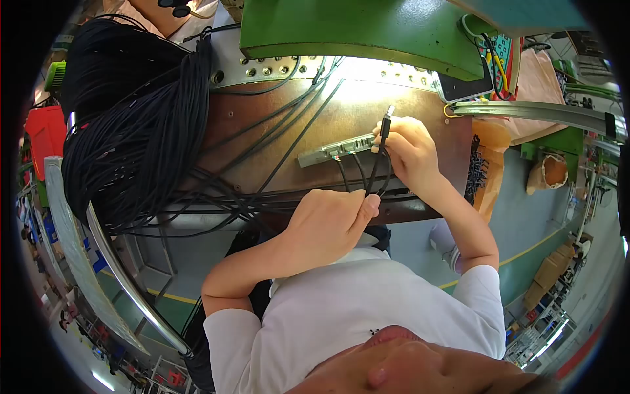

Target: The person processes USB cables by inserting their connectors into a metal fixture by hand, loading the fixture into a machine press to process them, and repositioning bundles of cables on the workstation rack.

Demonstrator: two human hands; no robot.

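Black cables [141,125] lie heaped beyond and left of the left hand [328,220], which has curled fingers and pinches cable strands near their ends. Just left of the right hand [413,154], two wired ends meet a slotted grey strip [317,157]; how finished they are, I cannot tell. The right fingers close around a metal-tipped plug [386,125].

Both hands [328,222] on black cables [375,176] over a brown bench [453,164]
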